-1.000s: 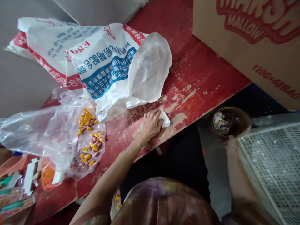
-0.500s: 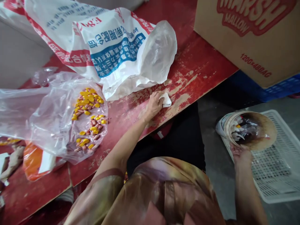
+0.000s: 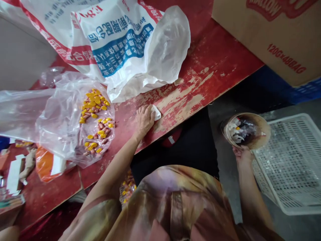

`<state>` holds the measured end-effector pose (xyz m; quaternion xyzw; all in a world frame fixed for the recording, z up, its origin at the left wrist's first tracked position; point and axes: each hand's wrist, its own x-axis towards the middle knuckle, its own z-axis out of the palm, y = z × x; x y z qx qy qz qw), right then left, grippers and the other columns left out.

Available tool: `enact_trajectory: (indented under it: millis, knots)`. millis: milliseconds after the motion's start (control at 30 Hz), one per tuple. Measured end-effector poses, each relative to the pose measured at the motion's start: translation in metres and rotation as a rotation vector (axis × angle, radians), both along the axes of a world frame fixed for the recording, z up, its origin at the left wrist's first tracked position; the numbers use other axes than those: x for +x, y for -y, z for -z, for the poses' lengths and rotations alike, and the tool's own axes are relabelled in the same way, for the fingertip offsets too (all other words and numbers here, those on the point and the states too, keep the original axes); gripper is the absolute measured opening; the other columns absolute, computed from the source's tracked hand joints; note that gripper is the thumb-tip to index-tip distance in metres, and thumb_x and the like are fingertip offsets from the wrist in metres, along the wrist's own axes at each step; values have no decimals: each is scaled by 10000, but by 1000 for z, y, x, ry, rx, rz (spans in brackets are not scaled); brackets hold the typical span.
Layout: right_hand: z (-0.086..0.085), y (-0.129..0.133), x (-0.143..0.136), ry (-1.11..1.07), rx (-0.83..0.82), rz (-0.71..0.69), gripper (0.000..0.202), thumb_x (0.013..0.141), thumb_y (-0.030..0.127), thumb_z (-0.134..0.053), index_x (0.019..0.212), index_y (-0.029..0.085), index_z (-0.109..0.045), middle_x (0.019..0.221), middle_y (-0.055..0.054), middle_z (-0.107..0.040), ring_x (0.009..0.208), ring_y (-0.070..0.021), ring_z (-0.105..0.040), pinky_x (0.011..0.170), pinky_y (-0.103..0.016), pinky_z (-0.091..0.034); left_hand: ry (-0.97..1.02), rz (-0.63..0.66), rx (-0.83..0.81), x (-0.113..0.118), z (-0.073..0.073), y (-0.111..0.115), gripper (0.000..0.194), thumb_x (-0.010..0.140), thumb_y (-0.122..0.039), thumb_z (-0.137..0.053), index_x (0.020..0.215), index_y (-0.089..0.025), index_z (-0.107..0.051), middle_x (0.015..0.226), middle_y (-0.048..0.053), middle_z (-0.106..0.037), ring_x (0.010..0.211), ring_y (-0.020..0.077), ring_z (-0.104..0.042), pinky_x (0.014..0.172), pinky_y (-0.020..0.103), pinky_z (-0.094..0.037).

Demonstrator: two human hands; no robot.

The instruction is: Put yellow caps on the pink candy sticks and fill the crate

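Observation:
My left hand [image 3: 145, 121] is closed on a crumpled white cloth or paper [image 3: 156, 113], pressed on the worn red table [image 3: 195, 90]. On the right, my right hand [image 3: 242, 154] grips the rim of a round bucket [image 3: 263, 135] that holds white scraps and clear plastic; it is tilted with its mouth towards me. Left of my left hand, yellow and pink pieces [image 3: 96, 103] lie on a clear plastic bag [image 3: 57, 124]. Beyond my left hand a large white printed sack [image 3: 125, 50] lies crumpled on the table.
A cardboard carton [image 3: 271, 43] stands at the upper right over a blue crate [image 3: 308, 90]. A white perforated basket [image 3: 298, 164] is on the floor at the right. At the far left are an orange bag [image 3: 44, 164], white packaging and part of another person's hand [image 3: 28, 164].
My left hand has slid left along the table with the white wad. My right hand and the bucket have shifted left, closer to my body, uncovering more of the basket.

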<state>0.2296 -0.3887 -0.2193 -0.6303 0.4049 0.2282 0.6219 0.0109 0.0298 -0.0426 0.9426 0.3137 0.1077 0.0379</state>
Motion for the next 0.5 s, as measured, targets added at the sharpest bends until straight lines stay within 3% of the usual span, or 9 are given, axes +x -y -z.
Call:
enact_trajectory:
  millis: [267, 500]
  knots:
    - [9, -22, -8, -48, -12, 25, 169, 889, 126, -437, 761, 100, -543, 692, -19, -573, 616, -105, -569, 551, -221, -464, -21, 6, 32, 5, -1, 2, 404, 892, -410, -419, 1215, -186, -514, 1215, 128, -559, 1142, 287, -484, 961, 444, -361]
    - [2, -6, -19, 56, -35, 25, 62, 682, 135, -477, 663, 131, -536, 628, -60, -586, 550, -158, -580, 452, -231, -448, 5, 32, 33, 2, -1, 2, 494, 890, -456, -434, 1290, -166, -443, 1314, 134, -484, 1213, 290, -425, 997, 443, -330]
